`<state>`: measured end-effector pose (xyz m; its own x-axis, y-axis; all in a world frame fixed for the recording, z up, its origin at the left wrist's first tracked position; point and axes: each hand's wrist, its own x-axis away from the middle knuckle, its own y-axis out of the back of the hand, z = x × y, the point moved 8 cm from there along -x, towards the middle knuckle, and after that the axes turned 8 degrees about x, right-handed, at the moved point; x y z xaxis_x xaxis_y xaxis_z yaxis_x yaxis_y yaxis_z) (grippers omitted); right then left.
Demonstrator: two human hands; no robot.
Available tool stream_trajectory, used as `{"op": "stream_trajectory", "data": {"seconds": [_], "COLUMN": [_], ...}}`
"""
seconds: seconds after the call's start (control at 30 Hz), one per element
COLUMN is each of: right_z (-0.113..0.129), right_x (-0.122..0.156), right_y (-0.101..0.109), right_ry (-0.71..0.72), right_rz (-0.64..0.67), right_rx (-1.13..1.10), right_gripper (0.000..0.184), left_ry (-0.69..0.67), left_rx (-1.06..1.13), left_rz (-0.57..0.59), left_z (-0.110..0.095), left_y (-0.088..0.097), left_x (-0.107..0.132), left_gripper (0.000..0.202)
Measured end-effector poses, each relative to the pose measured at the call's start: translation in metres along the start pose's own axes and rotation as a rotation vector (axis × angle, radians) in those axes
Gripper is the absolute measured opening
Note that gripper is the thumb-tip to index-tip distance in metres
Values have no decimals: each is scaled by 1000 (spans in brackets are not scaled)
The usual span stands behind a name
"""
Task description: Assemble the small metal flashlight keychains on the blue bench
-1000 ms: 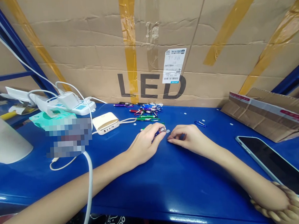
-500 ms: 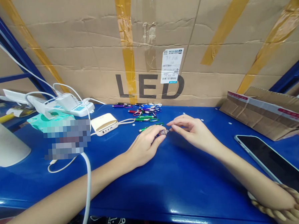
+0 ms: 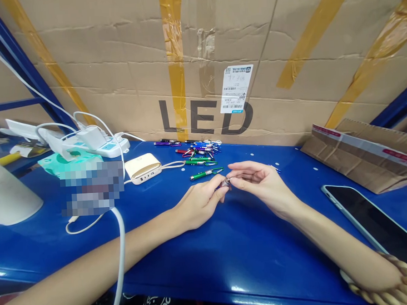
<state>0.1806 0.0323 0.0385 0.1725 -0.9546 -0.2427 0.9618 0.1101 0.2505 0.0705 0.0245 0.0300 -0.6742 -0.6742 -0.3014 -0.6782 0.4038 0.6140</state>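
**Both hands closed on one keychain torch, centre of bench**

Left hand (image 3: pixel 198 203): fingers curled shut round the body of a small keychain torch (image 3: pixel 224 183). The heel of the hand rests on the blue bench top (image 3: pixel 229 256).

Right hand (image 3: pixel 259 180): thumb and forefinger in a narrow pinch on the silver end of the same torch. The other fingers are loosely extended above it.

The torch sits between the two hands, just above the bench surface. Little of it shows, only the metallic tip and a dark stretch of barrel.

Nearby: a green torch (image 3: pixel 206 173) with its clip lies alone on the bench just behind the hands. Further back is a loose pile of torches (image 3: pixel 197 149) in purple, red, blue and green, close to the carton.

Writing: the cardboard carton (image 3: pixel 118 79) standing behind the bench carries "LED" in large black capitals. A white shipping label (image 3: pixel 236 89) overlaps the "D". It has a QR code, a barcode and faint handwriting, but the print is too small to read. At right, a flattened cardboard piece (image 3: pixel 360 158) has white tape with red print, illegible.

Left of the hands: a cream power bank (image 3: pixel 143 167) whose top marking is unreadable, a white power strip (image 3: pixel 102 146) with plugs in it, and a thick white cable (image 3: pixel 120 248) running off the front edge. At right, a dark-screened phone (image 3: pixel 374 225) lies flat.
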Motion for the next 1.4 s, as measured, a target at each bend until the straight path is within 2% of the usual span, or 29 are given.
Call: {"op": "stream_trajectory", "data": {"seconds": [0.13, 0.3, 0.4, 0.63, 0.87, 1.13, 1.3, 1.4], "right_z": [8, 34, 43, 36, 31, 30, 48, 57], "right_x": [-2, 2, 4, 3, 0, 0, 7, 13], "right_y": [4, 7, 5, 3, 3, 3, 8, 7], "right_ry": [87, 273, 327, 280, 192, 163, 377, 513], "right_rz": [-18, -29, 17, 104, 118, 72, -97, -115], "right_rx": [105, 397, 467, 470, 420, 430, 494, 564], "right_gripper": [33, 9, 5, 7, 8, 11, 8, 5], "left_ry": [6, -34, -33, -45, -79, -180, -306, -401], "left_rx": [-22, -52, -42, -18, -2, -55, -82, -164], "left_rz": [11, 9, 26, 108, 90, -37, -204, -262], "left_z": [2, 0, -2, -2, -9, -13, -18, -21], "left_y": [-1, -2, -5, -12, -9, 1, 12, 15], "left_x": [0, 1, 1, 2, 3, 2, 4, 7], "left_gripper": [23, 16, 15, 14, 14, 17, 19, 20]}}
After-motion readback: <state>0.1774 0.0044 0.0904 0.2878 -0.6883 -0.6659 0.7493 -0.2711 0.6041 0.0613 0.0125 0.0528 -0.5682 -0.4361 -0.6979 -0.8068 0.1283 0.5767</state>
